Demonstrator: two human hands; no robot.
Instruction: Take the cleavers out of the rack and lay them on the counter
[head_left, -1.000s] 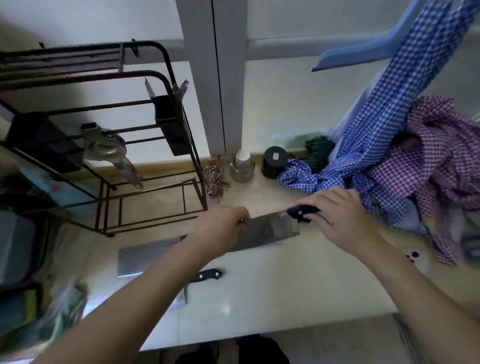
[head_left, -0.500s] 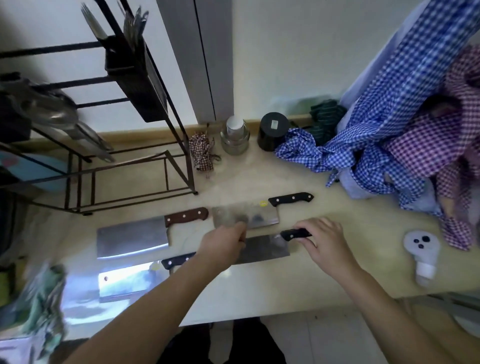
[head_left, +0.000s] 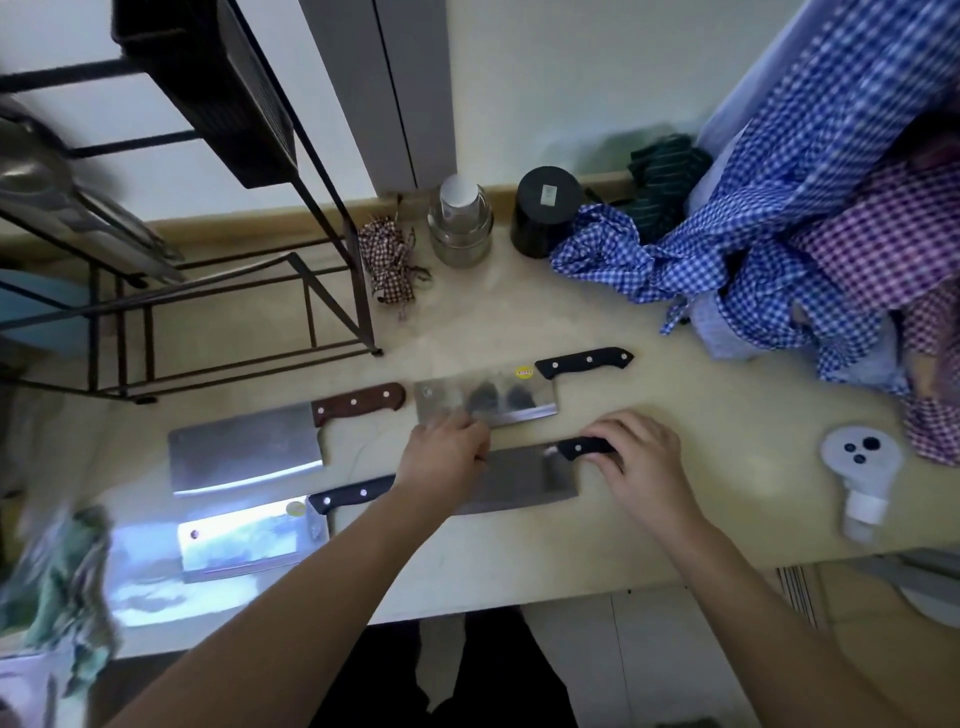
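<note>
Several cleavers lie on the beige counter (head_left: 675, 509). A black-handled cleaver (head_left: 524, 480) rests flat in front of me; my left hand (head_left: 447, 460) grips the far end of its blade and my right hand (head_left: 631, 457) holds its handle. Behind it lies a cleaver with a yellow sticker (head_left: 488, 397). To the left lie a brown-handled cleaver (head_left: 249, 452) and another black-handled cleaver (head_left: 244, 540). The black wire rack (head_left: 311, 280) stands at the back left.
A glass jar (head_left: 460, 223), a black canister (head_left: 545, 208) and a small checked cloth (head_left: 392, 265) stand along the wall. Checked shirts (head_left: 779, 218) hang at the right. A white device (head_left: 860, 467) lies at the right edge. Crumpled cloth (head_left: 62, 582) sits at the left.
Both hands brought the black-handled cleaver down from in front of the rack and set it flat on the counter, below the stickered cleaver. My view tilted down.
</note>
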